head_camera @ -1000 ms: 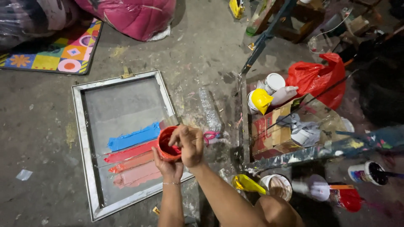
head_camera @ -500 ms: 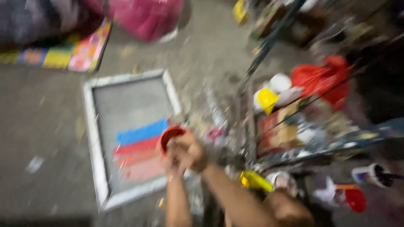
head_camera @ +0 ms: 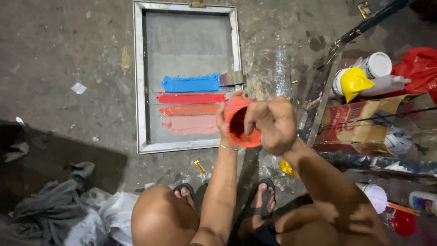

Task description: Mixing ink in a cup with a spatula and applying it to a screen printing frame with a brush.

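Observation:
My left hand [head_camera: 222, 119] grips the side of a small red-orange paint cup [head_camera: 240, 120], tilted with its mouth toward me. My right hand [head_camera: 272, 124] is closed over the cup's rim, fingers curled as if around a small tool that I cannot see. The cup hovers above the lower right corner of a metal-framed printing screen [head_camera: 140, 86] lying on the concrete floor. On the mesh lie stripes of blue paint [head_camera: 191, 84], red paint [head_camera: 191, 98], orange paint [head_camera: 189, 110] and pink paint [head_camera: 190, 124]. A flat scraper [head_camera: 232, 78] rests at the blue stripe's right end.
A clear plastic bottle [head_camera: 282, 70] lies right of the screen. Further right stand a metal rack bar [head_camera: 325, 98], white jars with a yellow lid [head_camera: 354, 82], a cardboard box [head_camera: 353, 125] and a red bag [head_camera: 421, 68]. Grey cloth [head_camera: 54, 209] lies at lower left. My sandalled feet [head_camera: 264, 193] are below.
The view has swung and moved closer, so the screen now lies upright in the frame. Both hands stay on the red-orange cup, now over the screen's lower right corner.

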